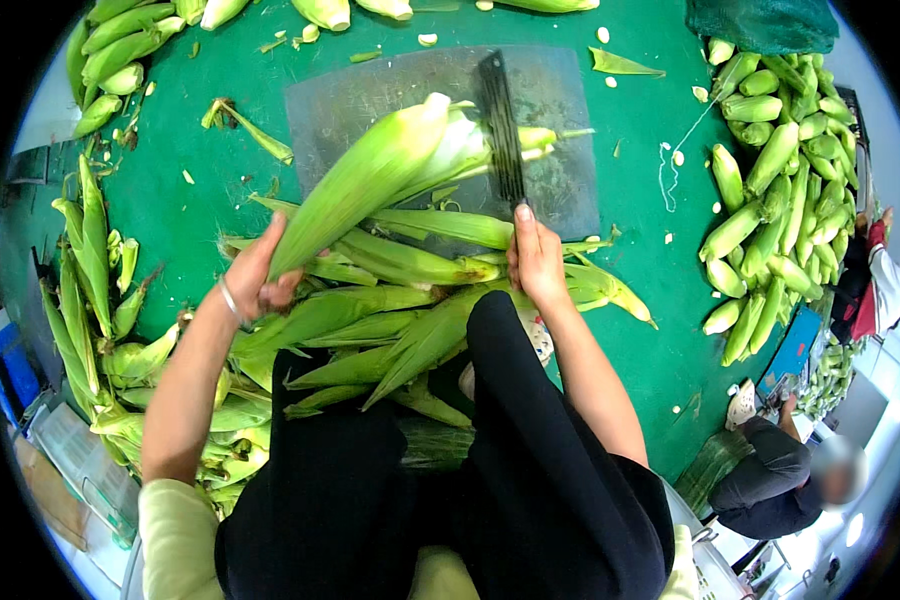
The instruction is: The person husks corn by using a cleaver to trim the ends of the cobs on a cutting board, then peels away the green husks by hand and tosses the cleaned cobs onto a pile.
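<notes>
Left hand (255,280) grips one corn ear (365,180); right hand (537,262) grips one cleaver (502,125).

Worktop (650,300) covered in matt green cloth; cutting board (370,100) dull grey, scuffed, looks like plastic; cleaver (502,125) dark matt metal; corn (370,175) husks smooth, faintly waxy.

Bright, even light falls from overhead, and shadows are soft and short. The grey board (560,190) shows a dull sheen, with no hard glare. The centre is sharp; the knife (502,125) looks slightly smeared. Fisheye bending curves the edges, and a black rim rings the view. The lower right corner is washed out and blurred.
</notes>
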### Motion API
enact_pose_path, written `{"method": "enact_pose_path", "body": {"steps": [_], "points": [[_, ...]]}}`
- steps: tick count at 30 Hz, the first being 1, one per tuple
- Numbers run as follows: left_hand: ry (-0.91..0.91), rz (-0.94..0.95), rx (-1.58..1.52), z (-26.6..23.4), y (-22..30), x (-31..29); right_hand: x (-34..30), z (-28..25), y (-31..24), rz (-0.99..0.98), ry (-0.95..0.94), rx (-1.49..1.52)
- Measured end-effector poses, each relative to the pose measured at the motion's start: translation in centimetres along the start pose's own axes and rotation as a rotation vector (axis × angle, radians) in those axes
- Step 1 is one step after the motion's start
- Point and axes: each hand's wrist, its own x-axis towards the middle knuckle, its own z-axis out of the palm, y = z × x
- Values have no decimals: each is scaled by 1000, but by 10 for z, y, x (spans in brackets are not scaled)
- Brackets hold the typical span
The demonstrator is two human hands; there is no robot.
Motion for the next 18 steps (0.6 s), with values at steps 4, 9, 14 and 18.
{"method": "enact_pose_path", "body": {"steps": [4,9,14,18], "points": [[360,503,387,-50,-23,-48,-61,-19,1,170,-261,-37],[520,748,1027,-80,38,-105,-123,-56,17,-38,-467,-23],[385,990,1607,-3,101,-83,-96,-59,-28,54,-63,186],[5,992,1948,62,166,-81,-92,-70,-36,67,-1,324]]}}
